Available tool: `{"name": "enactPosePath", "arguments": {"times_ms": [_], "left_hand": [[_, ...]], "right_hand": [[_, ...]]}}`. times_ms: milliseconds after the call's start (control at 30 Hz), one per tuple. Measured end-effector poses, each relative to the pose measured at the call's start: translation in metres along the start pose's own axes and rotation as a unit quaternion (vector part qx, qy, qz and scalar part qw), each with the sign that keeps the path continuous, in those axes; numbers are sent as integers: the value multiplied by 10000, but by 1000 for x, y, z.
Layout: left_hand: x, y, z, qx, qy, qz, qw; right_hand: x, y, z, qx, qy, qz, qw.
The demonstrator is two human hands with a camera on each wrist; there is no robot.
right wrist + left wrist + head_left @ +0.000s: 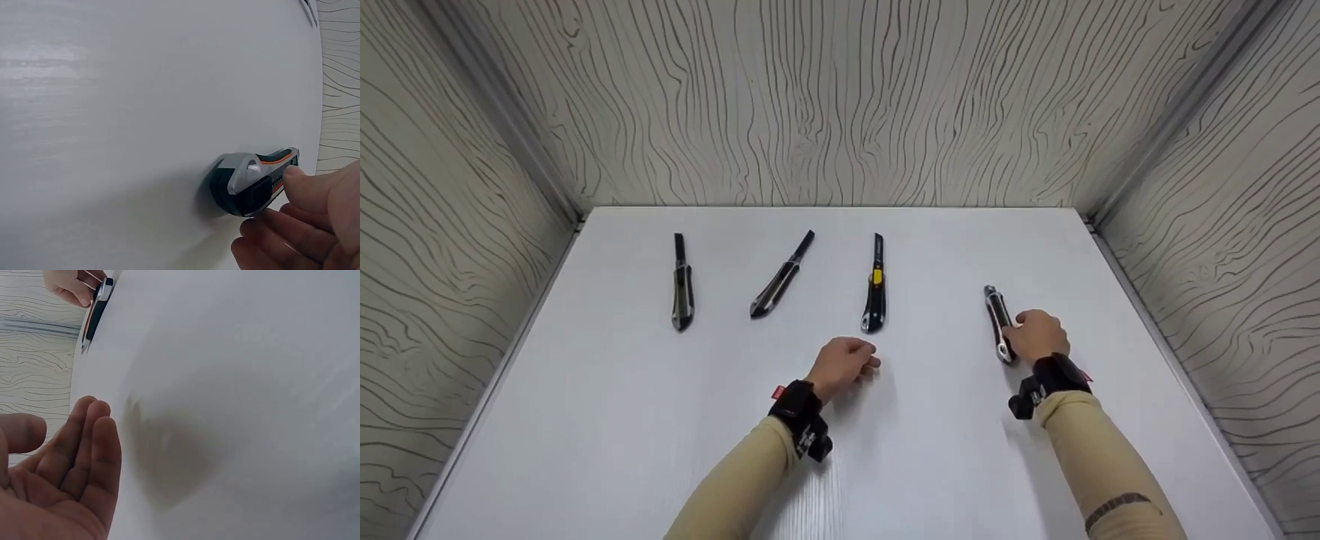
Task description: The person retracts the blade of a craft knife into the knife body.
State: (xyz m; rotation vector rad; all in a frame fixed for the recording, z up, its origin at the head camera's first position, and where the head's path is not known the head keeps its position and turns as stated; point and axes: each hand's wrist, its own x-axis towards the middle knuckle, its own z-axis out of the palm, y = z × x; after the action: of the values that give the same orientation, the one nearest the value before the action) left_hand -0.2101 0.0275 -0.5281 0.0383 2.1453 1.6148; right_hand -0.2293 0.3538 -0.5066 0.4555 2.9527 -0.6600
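Right wrist view: at four o'clock, a utility knife (250, 183) is pinched by the right hand (320, 236), likely for steadiness. Left wrist view: at eight o'clock, the left hand (62, 481) is held empty, fingers loosely extended. Head view: three snap-off knives (874, 306) are laid, blades toward twelve or one o'clock, probably for safety; the white surface (945, 450) is enclosed by woodgrain-patterned walls (840, 97).

Three cutters (775, 287) on table (585, 420), fourth cutter (998, 319) to their right, wall (810, 105) behind table
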Motion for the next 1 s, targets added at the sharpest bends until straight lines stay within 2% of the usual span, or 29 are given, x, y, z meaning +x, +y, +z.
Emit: {"name": "enactPosePath", "arguments": {"times_ms": [200,467,700,1000], "left_hand": [[-4,3,-22,45,139,-9,9999],[-10,3,-47,208,314,40,9993],[-16,1,-60,402,483,145,9979],[-21,-5,-68,211,499,74,9985]], "right_hand": [[5,-20,2,73,208,-127,9997],[9,-54,17,368,-53,-391,9985],[10,-93,37,411,-419,-749,9955],[19,-138,61,321,-929,-519,9938]]}}
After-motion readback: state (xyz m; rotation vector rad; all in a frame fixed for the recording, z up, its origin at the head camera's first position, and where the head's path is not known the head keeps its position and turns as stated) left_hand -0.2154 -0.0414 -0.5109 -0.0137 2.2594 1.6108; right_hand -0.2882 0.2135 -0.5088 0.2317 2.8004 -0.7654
